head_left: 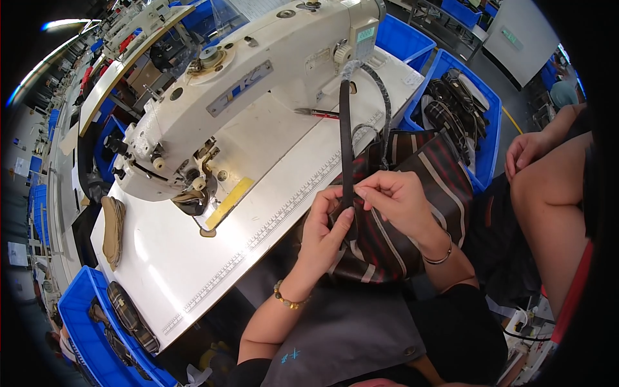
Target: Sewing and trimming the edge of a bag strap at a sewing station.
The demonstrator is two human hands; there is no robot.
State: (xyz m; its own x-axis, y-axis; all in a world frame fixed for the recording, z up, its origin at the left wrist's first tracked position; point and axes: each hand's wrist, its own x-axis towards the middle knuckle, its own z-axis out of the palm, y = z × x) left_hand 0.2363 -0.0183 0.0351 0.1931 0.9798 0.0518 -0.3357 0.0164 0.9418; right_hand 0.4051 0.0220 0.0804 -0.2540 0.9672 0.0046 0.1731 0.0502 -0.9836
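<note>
In the head view, the left hand (325, 235) and right hand (393, 197) are pinching together on the dark strap (346, 138) where it is meeting the striped bag (412, 213), held over the lap just off the counter's (193, 271) near edge. It looks like positioning before sewing, calling next for steady alignment. The fingers are hiding the joint itself.

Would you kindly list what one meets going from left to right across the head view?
Blue bin → tan pieces → sewing machine → left hand → right hand → striped bag → another person's arm.
</note>
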